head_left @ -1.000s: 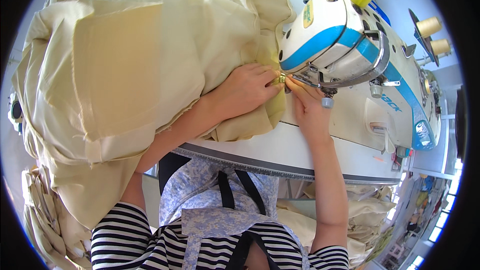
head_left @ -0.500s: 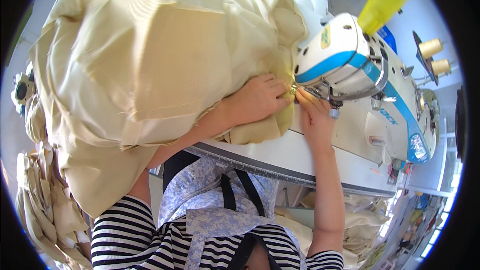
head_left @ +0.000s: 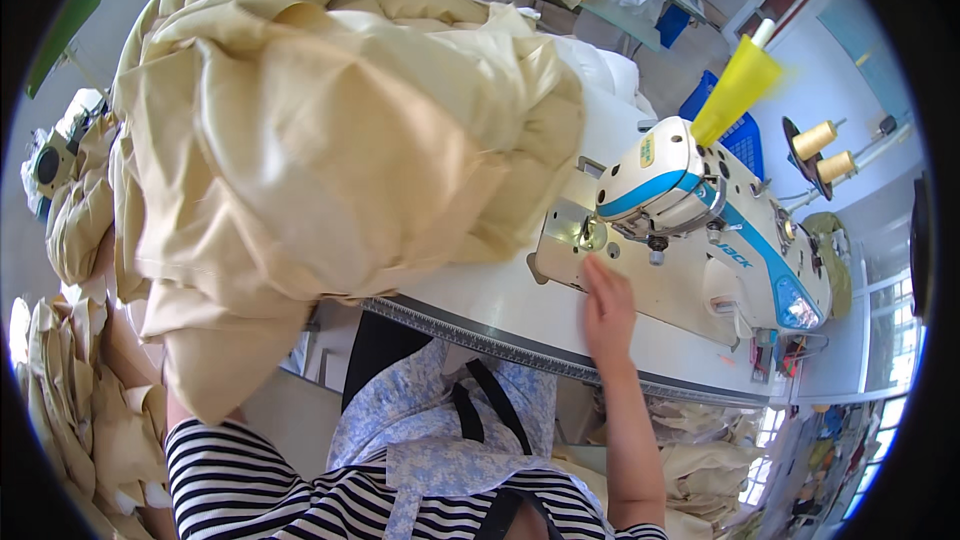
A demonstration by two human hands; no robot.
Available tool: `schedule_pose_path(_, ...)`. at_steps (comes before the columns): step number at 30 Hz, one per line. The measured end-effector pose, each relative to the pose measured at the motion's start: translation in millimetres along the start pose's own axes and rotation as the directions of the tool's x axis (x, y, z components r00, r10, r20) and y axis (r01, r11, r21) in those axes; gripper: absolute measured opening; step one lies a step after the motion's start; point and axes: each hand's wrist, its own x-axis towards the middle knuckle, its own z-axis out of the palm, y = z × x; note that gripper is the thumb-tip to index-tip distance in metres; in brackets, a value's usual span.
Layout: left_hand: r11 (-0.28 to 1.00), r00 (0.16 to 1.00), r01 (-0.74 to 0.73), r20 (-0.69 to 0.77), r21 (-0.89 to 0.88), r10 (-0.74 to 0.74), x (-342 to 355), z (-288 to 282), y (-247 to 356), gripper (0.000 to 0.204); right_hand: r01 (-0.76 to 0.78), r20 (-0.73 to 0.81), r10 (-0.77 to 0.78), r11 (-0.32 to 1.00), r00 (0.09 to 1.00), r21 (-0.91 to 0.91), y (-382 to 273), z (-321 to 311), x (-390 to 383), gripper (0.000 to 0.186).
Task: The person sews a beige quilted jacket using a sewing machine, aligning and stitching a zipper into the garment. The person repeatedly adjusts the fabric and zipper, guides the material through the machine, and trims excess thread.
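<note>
A large beige garment, puffy and folded, covers the left half of the table. My left arm goes in beneath its hanging cloth, and my left hand is hidden there. My right hand is just in front of the needle area of a white and blue sewing machine, over its metal plate. Its fingers are stretched out, somewhat blurred, with nothing seen in them. Bare plate shows under the needle, and the garment lies apart from it, to the left.
A measuring strip runs along the table's front edge. Two cream thread cones stand on a holder at the right. A yellow strip rises from the machine head, with a blue basket behind. Beige cloth pieces hang at the left.
The garment has come away from the needle and shifted left. My left hand has gone out of sight under the cloth. My right hand has drawn back slightly toward me.
</note>
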Motion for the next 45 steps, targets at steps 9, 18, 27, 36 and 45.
schedule_pose_path(9, 0.917, 0.844, 0.381, -0.450, 0.120, -0.292, -150, -170, -17, 0.044, 0.117, 0.066, -0.113, 0.991, 0.991, -0.060, -37, 80, 77, 0.077)
schedule_pose_path(18, 0.756, 0.436, 0.189, -0.744, 0.626, 0.507, 10, -468, 87, 0.033, -0.278, 0.405, -0.577, 0.299, 0.709, 0.913, -217, -1, 63, 0.041)
schedule_pose_path(27, 0.854, 0.946, -0.323, 0.137, 0.408, 0.293, 199, -132, 44, 0.018, -0.445, 0.934, 0.199, 0.894, 0.298, -0.048, -91, -47, -52, 0.056)
schedule_pose_path(36, 0.998, 0.999, -0.045, 0.033, 0.045, 0.043, 179, -145, 61, 0.031, -0.196, -0.006, 0.293, 0.655, 0.956, 0.730, -100, 11, 93, 0.038)
schedule_pose_path(45, 0.949, 0.769, -0.249, -0.556, 0.195, 0.316, 102, -114, 120, 0.021, -0.159, 0.053, 0.335, 0.296, 0.941, 0.942, -130, 29, 106, 0.021)
